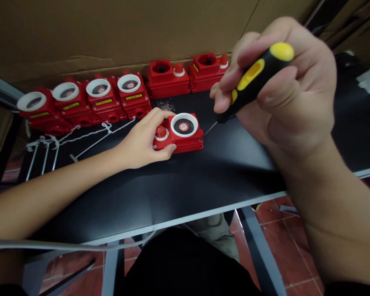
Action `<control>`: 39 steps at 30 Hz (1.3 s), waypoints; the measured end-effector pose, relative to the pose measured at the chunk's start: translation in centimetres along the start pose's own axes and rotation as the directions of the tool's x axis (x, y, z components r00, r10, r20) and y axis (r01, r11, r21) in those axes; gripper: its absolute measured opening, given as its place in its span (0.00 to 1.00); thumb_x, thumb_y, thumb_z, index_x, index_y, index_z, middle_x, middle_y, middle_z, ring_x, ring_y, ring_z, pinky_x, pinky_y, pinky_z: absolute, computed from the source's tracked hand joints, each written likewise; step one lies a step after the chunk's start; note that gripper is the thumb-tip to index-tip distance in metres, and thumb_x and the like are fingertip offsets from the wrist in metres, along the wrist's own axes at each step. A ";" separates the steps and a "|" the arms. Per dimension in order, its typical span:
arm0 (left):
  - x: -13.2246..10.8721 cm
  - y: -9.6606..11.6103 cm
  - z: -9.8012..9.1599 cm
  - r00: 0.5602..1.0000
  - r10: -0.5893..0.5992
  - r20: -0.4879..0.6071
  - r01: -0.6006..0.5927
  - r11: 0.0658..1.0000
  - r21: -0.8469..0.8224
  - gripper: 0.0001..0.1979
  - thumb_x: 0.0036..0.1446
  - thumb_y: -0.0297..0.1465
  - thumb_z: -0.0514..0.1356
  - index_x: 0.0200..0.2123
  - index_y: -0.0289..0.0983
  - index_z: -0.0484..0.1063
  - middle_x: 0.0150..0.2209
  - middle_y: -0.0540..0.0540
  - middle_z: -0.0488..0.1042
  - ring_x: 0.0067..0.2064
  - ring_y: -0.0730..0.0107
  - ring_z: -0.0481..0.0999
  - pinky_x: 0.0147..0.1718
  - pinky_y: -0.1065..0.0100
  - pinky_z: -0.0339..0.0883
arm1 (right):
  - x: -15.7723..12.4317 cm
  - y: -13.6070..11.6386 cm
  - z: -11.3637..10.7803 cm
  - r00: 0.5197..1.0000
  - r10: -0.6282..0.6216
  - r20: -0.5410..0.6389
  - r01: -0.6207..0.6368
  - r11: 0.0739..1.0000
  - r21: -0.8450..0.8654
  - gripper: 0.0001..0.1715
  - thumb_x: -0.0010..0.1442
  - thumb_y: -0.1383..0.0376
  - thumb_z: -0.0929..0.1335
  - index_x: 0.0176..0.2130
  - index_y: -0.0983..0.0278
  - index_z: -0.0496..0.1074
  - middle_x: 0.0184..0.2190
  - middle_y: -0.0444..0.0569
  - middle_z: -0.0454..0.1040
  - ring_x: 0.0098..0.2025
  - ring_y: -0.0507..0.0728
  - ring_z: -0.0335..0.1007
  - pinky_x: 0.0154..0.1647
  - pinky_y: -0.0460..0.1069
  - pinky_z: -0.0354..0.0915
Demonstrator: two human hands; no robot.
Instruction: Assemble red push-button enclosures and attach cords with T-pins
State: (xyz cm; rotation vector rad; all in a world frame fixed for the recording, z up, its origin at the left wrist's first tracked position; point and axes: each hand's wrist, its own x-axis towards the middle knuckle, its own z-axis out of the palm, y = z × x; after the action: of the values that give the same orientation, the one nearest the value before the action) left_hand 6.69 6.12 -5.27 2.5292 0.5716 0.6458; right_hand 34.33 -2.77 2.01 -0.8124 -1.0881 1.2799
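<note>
Left hand (146,142) is spread to about the width of the red box (186,144), holding its left end: thumb along the near side, fingers over the far side. Box sits on the tabletop (179,185), just right of that palm, white ring (191,132) up. Right hand (305,88) is curled firmly round a screwdriver (253,88), handle raised, shaft slanting down-left to the box's right end; can't tell if the tip touches.

Risks, as judged: main one is a slip. The shaft comes in at a slant near the corner, so the tip could skid off and scratch the casing or tabletop, or jump toward the left thumb. Only the left end is held, so a hard push at the right end could swivel or slide the box on what looks like a smooth surface. A skewed tip could also chew up a screw head.

Beyond the left fingers, crumbs (165,105) could get under the box if it shifts back, and 2 boxes without rings (168,87) could get bumped. Left of the wrist, strings (107,128) with a small hammer (73,158) could snag the forearm.
</note>
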 end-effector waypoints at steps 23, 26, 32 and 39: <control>0.0 -0.1 -0.1 1.000 -0.016 0.012 0.015 1.000 0.010 0.34 0.64 0.49 0.68 0.67 0.40 0.73 0.59 0.38 0.81 0.57 0.47 0.81 0.63 0.49 0.78 | -1.3 0.3 2.5 0.892 -0.450 0.040 0.450 0.876 -0.175 0.17 0.64 0.49 0.86 0.41 0.48 0.80 0.39 0.40 0.83 0.32 0.59 0.81 0.34 0.54 0.85; -0.1 0.0 -0.1 1.000 -0.009 0.004 0.009 1.000 0.011 0.33 0.64 0.49 0.67 0.67 0.40 0.73 0.59 0.38 0.81 0.57 0.47 0.81 0.62 0.49 0.79 | -1.3 -0.3 2.4 0.968 -0.228 0.101 0.243 0.953 -0.180 0.16 0.68 0.50 0.84 0.44 0.50 0.79 0.34 0.39 0.79 0.29 0.58 0.76 0.45 0.57 0.86; -0.1 0.1 0.0 1.000 0.008 -0.009 -0.008 1.000 0.014 0.33 0.65 0.48 0.67 0.67 0.39 0.72 0.58 0.37 0.81 0.56 0.47 0.81 0.61 0.49 0.79 | -0.7 -1.7 1.5 0.944 -0.276 0.181 0.295 0.951 -0.087 0.25 0.69 0.38 0.79 0.40 0.55 0.86 0.30 0.42 0.75 0.28 0.58 0.73 0.36 0.57 0.83; 0.0 0.1 -0.1 1.000 -0.010 0.001 0.010 1.000 0.018 0.32 0.64 0.48 0.67 0.67 0.40 0.72 0.59 0.37 0.81 0.57 0.46 0.81 0.62 0.49 0.79 | -0.8 -1.5 0.0 0.925 -0.232 0.300 0.292 0.941 -0.169 0.10 0.65 0.53 0.85 0.46 0.47 0.88 0.40 0.43 0.87 0.43 0.63 0.88 0.50 0.61 0.90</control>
State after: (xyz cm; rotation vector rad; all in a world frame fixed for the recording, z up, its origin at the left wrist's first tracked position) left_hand 6.68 6.01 -5.15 2.5422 0.5916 0.6389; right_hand 34.91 -3.82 3.29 -0.6258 -1.5258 1.0795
